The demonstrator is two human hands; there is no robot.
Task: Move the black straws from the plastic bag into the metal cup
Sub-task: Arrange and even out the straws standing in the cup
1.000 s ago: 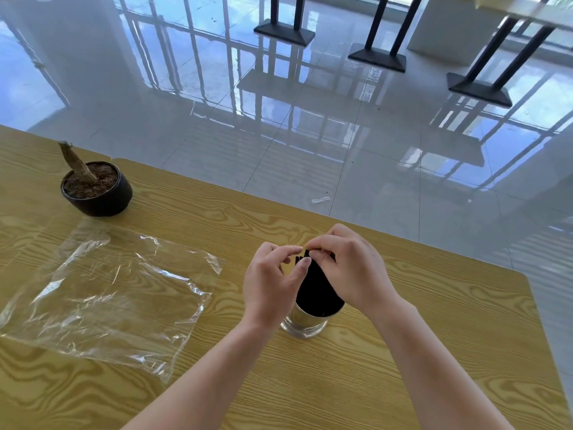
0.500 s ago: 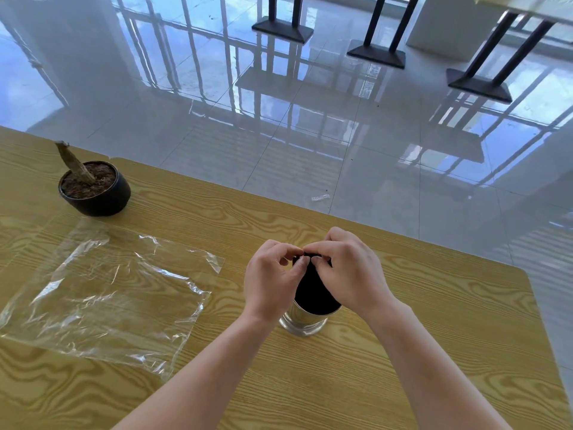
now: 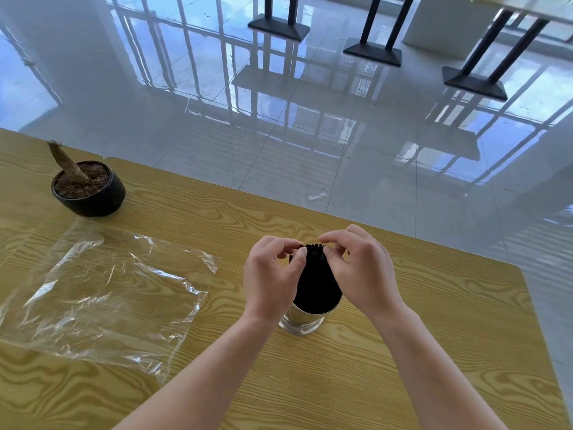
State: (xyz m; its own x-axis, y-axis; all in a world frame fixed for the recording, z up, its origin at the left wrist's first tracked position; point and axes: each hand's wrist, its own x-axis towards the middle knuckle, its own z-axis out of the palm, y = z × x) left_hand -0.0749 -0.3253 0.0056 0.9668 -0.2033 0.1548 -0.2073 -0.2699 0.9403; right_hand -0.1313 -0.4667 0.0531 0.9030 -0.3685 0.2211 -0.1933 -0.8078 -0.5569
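Observation:
A bundle of black straws (image 3: 316, 285) stands upright in the shiny metal cup (image 3: 300, 321) on the wooden table. My left hand (image 3: 273, 279) touches the tops of the straws from the left, thumb and fingers pinched at their tips. My right hand (image 3: 361, 270) curls over the tops from the right, fingertips on the straw ends. The clear plastic bag (image 3: 99, 293) lies flat and crumpled on the table to the left, with no straws visible in it.
A black pot (image 3: 93, 197) with soil and a cut brown stem sits at the table's far left. The table's far edge (image 3: 403, 235) runs close behind the cup, with glossy tiled floor and black table bases beyond.
Both hands stay on the tops of the straws in the cup, with small finger shifts. The fingertips have parted slightly, so more of the straw tips show between them.

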